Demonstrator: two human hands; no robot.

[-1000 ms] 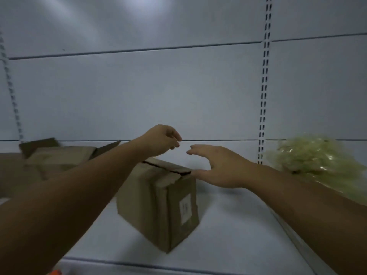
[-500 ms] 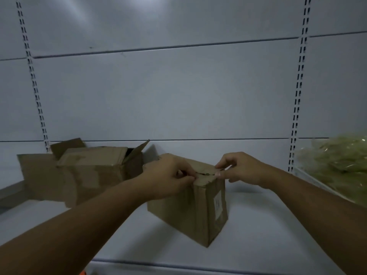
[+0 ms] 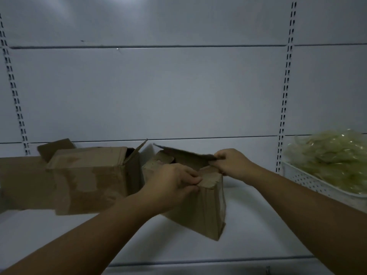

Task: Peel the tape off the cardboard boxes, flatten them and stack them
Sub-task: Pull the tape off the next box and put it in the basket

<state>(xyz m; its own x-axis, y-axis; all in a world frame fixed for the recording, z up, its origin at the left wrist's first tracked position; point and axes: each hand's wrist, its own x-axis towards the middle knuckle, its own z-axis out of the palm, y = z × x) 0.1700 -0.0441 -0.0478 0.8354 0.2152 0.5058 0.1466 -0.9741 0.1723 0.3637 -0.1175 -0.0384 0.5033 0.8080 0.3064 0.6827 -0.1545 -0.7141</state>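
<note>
Evidently early: small box (image 3: 206, 213) opened, left hand (image 3: 174, 183) grips near flap (image 3: 210, 178), right hand (image 3: 232, 163) pinches raised flap (image 3: 184, 154); flattening, stacking undone.

Light: dim, bluish; soft glare on the back panel (image 3: 139, 8), upper centre.
Shadows: faint, right of the small box (image 3: 200, 211).
Sharpness: soft, grainy; lower frame slightly blurred.
Edges: slotted uprights (image 3: 286, 96) bow outward.

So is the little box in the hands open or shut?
Open. The right hand pinches one raised top flap of the small box, the left hand grips the near flap, and a dark gap shows between.
</note>
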